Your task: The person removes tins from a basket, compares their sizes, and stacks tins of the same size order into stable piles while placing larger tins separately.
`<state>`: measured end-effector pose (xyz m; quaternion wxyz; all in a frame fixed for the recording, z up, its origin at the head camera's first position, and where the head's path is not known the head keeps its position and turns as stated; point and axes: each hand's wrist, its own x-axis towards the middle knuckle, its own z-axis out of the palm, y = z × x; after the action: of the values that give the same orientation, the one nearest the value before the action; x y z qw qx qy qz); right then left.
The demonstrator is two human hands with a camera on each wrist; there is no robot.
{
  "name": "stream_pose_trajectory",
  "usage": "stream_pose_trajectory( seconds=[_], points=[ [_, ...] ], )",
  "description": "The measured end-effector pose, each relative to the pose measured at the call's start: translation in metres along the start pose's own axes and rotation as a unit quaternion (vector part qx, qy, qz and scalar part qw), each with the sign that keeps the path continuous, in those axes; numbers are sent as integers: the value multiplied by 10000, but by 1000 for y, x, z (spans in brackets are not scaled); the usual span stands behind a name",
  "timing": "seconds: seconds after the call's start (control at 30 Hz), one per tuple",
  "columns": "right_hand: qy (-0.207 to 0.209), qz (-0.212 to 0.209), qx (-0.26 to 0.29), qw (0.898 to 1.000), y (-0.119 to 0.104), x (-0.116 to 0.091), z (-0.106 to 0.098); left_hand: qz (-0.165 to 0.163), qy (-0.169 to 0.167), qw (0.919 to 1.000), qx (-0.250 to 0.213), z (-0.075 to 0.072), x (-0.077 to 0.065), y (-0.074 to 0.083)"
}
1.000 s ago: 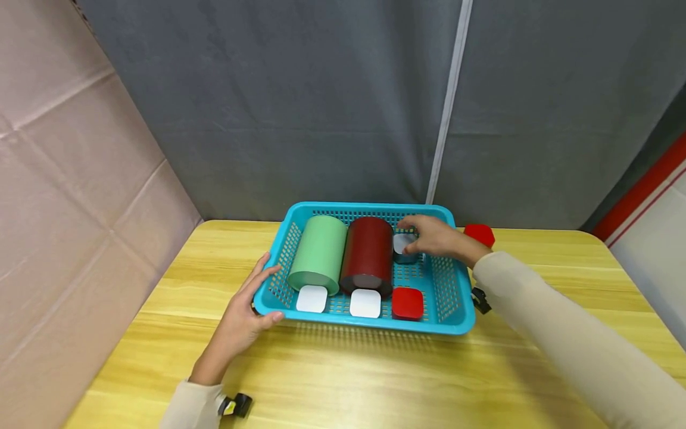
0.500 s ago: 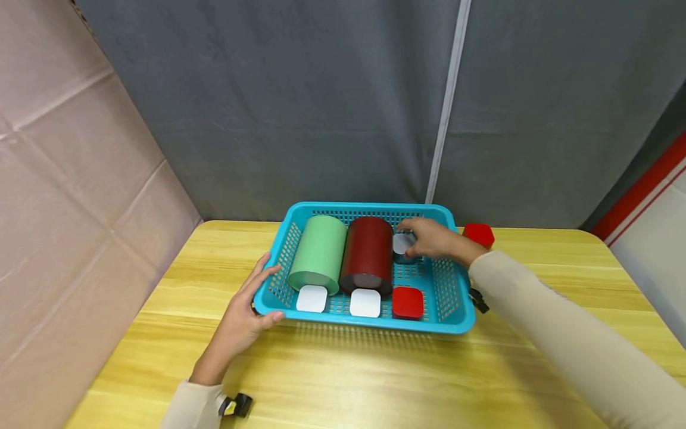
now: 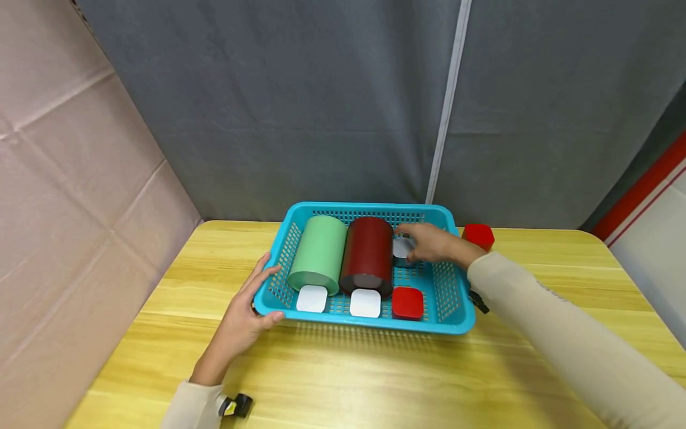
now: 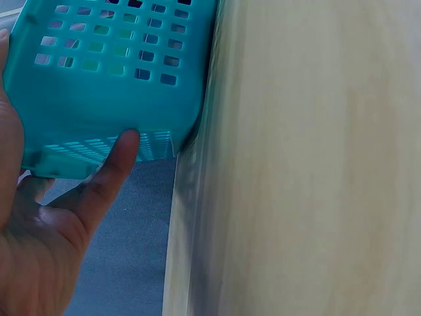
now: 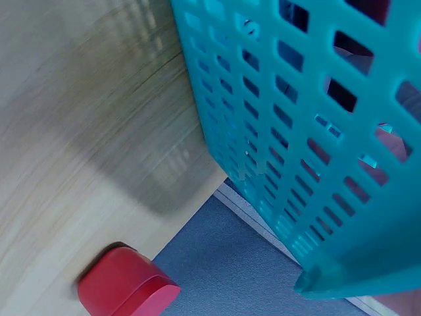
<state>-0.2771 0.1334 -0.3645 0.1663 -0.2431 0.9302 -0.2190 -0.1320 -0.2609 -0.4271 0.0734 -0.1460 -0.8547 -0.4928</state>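
A blue plastic basket (image 3: 463, 319) stands on the wooden table, its wall (image 4: 79, 99) filling the top of the left wrist view. My left hand (image 3: 241, 319) holds its front left corner, with thumb and fingers at the rim. Inside lie a green cylinder (image 3: 320, 250) and a dark red cylinder (image 3: 368, 250), side by side. My right hand (image 3: 431, 243) reaches over the right rim and grips a small dark box with a grey top (image 3: 403, 245) beside the red cylinder. Along the front wall stand two white-topped boxes (image 3: 312, 299) and a red box (image 3: 408, 303).
Another red box (image 3: 479, 236) stands on the table (image 3: 343, 381) behind the right forearm, just outside the basket; the right wrist view shows it too. A grey curtain (image 3: 300, 107) hangs directly behind the table. Pinkish cloth (image 3: 80, 226) covers the left side.
My right hand and the grey-topped box have shifted slightly toward the basket's front. The left hand, basket and other contents have not visibly moved.
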Motion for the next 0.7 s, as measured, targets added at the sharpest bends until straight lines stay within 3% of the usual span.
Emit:
stream_pose_trajectory(
  seconds=[0.7],
  points=[
    [0, -275, -737, 9969, 0, 1, 7, -94, 0, 10000, -22, 1, 0, 1]
  ],
)
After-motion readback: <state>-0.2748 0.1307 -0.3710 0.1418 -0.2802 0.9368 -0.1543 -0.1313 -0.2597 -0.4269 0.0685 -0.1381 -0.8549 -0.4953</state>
